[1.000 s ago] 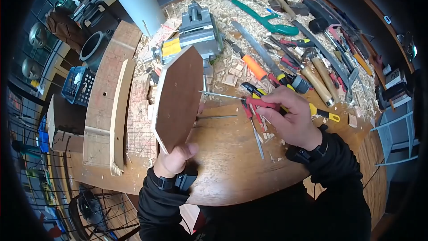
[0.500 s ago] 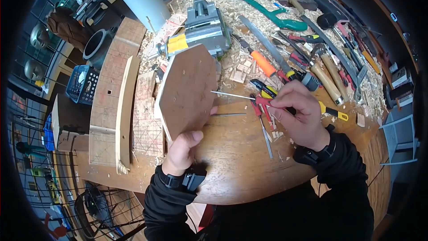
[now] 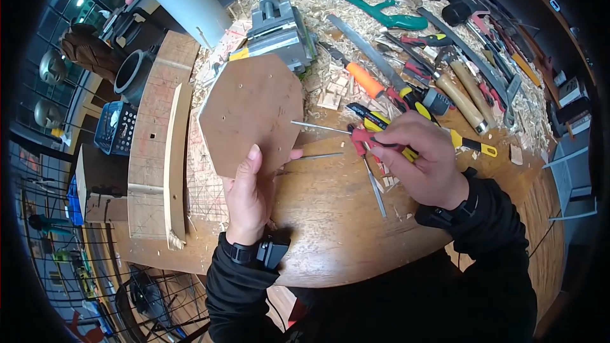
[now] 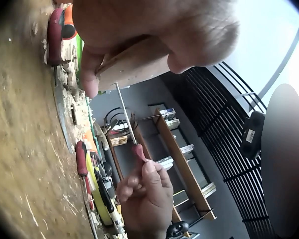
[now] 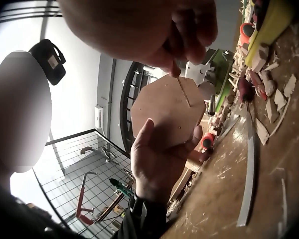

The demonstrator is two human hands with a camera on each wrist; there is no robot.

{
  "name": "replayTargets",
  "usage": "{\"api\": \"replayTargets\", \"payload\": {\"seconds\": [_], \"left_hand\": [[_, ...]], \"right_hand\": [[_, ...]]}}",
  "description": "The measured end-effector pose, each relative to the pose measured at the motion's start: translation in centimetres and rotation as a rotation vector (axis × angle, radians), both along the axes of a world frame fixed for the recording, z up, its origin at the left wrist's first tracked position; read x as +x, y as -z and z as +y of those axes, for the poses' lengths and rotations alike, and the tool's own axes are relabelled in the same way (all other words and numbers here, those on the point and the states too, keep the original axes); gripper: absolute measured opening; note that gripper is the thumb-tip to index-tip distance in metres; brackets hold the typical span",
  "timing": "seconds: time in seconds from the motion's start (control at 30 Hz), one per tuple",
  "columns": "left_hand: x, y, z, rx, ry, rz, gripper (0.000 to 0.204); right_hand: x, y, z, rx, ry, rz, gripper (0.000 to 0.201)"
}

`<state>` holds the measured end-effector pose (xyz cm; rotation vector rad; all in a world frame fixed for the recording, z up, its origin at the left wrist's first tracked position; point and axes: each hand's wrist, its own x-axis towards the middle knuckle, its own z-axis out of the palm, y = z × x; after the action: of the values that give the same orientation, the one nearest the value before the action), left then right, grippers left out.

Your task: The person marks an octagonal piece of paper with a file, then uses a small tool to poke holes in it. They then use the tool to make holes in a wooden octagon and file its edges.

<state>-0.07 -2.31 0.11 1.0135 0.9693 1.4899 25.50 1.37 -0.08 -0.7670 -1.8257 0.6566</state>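
An octagonal wooden board (image 3: pixel 251 111), brown-faced with several small holes, is held up over the table. My left hand (image 3: pixel 244 206) grips its lower edge, thumb on the brown face and fingers behind it. In my right hand (image 3: pixel 422 159) is a slim needle file (image 3: pixel 321 128), pinched by its red handle. Its thin metal tip overlaps the right part of the board's face in the head view. From the right wrist, the file (image 5: pixel 184 92) slants down in front of the board (image 5: pixel 164 107). Part of the red handle is hidden by my fingers.
Red-handled files (image 3: pixel 375 184) lie on the table below my right hand. Beyond them are a utility knife (image 3: pixel 368 117), an orange-handled file (image 3: pixel 365 79) and wooden-handled tools (image 3: pixel 460 105). A metal vise (image 3: pixel 276 35) stands among shavings. Long wooden pieces (image 3: pixel 175 165) lie left.
The board has turned so its brown face shows more fully. My left thumb now points up on that face. The file stays pointed left toward the board.
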Motion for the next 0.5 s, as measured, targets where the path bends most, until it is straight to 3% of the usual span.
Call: {"api": "replayTargets", "payload": {"seconds": [0.03, 0.07, 0.13, 0.23, 0.27, 0.33, 0.5], "left_hand": [[0.0, 0.0, 0.0, -0.009, 0.017, -0.067, 0.051], [-0.1, -0.1, -0.1, -0.017, 0.034, -0.134, 0.051], [0.1, -0.1, -0.2, -0.012, 0.034, -0.138, 0.052], [0.0, -0.1, -0.2, 0.006, 0.037, -0.121, 0.053], [-0.1, 0.0, -0.2, 0.018, 0.037, -0.095, 0.054], [-0.1, 0.0, -0.1, 0.040, 0.020, -0.101, 0.053], [0.2, -0.7, -0.3, 0.096, 0.010, -0.230, 0.047]], "right_hand": [[0.0, 0.0, 0.3, 0.217, 0.004, -0.016, 0.017], [0.1, 0.1, -0.1, 0.217, 0.000, -0.013, 0.017], [0.3, 0.1, -1.1, -0.050, -0.001, 0.087, 0.018], [0.1, -0.1, -1.3, -0.077, 0.048, 0.048, 0.016], [0.1, -0.3, -0.9, -0.074, 0.045, 0.045, 0.016], [-0.1, -0.6, 0.0, 0.274, -0.027, 0.005, 0.015], [0.3, -0.3, -1.4, 0.103, -0.010, 0.037, 0.017]]}}
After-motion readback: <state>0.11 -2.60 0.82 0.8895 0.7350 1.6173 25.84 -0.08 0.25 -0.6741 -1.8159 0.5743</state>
